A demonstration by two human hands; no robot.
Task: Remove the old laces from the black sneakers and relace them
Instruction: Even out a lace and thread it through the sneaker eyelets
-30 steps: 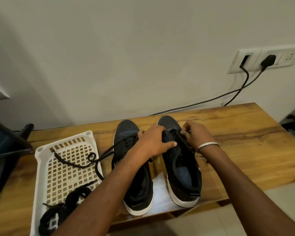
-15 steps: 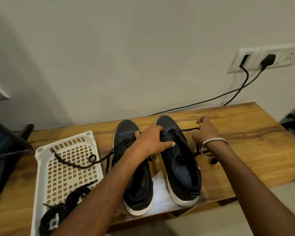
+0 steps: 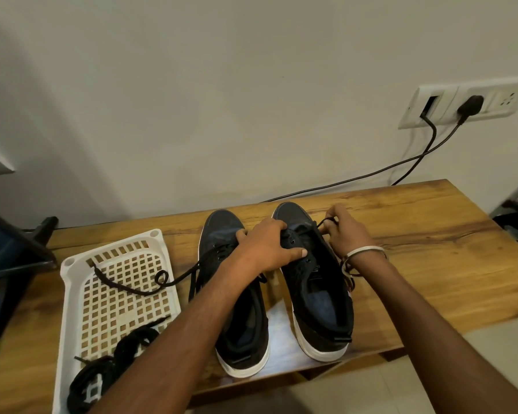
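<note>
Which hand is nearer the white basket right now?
Left. The left hand grips the right-side sneaker, one shoe over from the white basket; the right hand pinches a lace beyond it.

A wooden surface (image 3: 416, 234) spans the lower frame. At upper right, a white socket panel (image 3: 449, 104) holds a black plug (image 3: 470, 104); two cables (image 3: 371, 174) run down the wall. A dark stand (image 3: 15, 252) sits at left edge.
</note>
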